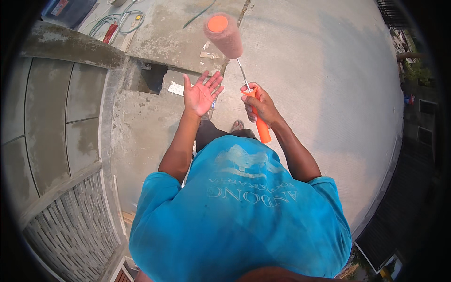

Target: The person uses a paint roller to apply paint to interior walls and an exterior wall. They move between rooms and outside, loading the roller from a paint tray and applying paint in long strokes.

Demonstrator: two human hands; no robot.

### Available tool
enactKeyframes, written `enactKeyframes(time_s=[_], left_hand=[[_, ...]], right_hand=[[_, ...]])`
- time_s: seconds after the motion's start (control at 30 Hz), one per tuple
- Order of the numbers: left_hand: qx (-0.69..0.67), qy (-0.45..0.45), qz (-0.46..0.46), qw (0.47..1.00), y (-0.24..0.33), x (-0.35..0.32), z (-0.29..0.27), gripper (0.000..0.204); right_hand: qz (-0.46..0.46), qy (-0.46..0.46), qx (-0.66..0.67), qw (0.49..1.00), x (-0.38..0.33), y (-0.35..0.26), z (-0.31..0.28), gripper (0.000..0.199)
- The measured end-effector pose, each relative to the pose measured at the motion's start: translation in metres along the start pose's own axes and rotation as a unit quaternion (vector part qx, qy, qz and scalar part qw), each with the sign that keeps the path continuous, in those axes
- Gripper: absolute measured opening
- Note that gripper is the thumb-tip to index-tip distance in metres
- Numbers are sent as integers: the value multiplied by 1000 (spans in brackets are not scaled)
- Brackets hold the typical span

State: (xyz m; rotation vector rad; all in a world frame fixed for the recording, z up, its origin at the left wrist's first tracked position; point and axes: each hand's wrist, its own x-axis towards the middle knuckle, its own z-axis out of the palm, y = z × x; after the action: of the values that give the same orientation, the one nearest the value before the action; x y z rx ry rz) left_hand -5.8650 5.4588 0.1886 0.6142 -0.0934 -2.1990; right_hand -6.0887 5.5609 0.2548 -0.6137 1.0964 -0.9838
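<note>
My right hand (pixel 260 104) is wrapped round the orange handle of a paint roller (pixel 229 41). The roller's thin metal rod runs up from the handle to a fluffy pinkish sleeve with an orange end cap, raised ahead of me and touching nothing that I can see. To the left of the handle, my left hand (pixel 202 95) is held palm up with its fingers spread, and nothing lies in it. Under that hand, a white speckled piece (pixel 176 89) lies on the concrete, partly beside a square opening.
A square hole (pixel 152 78) opens in the concrete at left, below a low wall (pixel 70 44). A coiled hose (pixel 110 21), a red tool (pixel 110 34) and a blue bin (pixel 68 16) lie farther off. Grey tiled panels (pixel 47 103) stand left; a dark fence borders the right.
</note>
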Motion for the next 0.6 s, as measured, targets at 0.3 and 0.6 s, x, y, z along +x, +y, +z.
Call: enactKeyframes(time_s=[0.3, 0.6], left_hand=[[145, -15, -60, 988, -117, 96, 125, 100], [201, 136, -23, 970, -172, 268, 120, 61]], right_hand=[[-127, 96, 97, 982, -26, -69, -109, 37], [-92, -52, 365, 925, -1, -128, -269, 30]])
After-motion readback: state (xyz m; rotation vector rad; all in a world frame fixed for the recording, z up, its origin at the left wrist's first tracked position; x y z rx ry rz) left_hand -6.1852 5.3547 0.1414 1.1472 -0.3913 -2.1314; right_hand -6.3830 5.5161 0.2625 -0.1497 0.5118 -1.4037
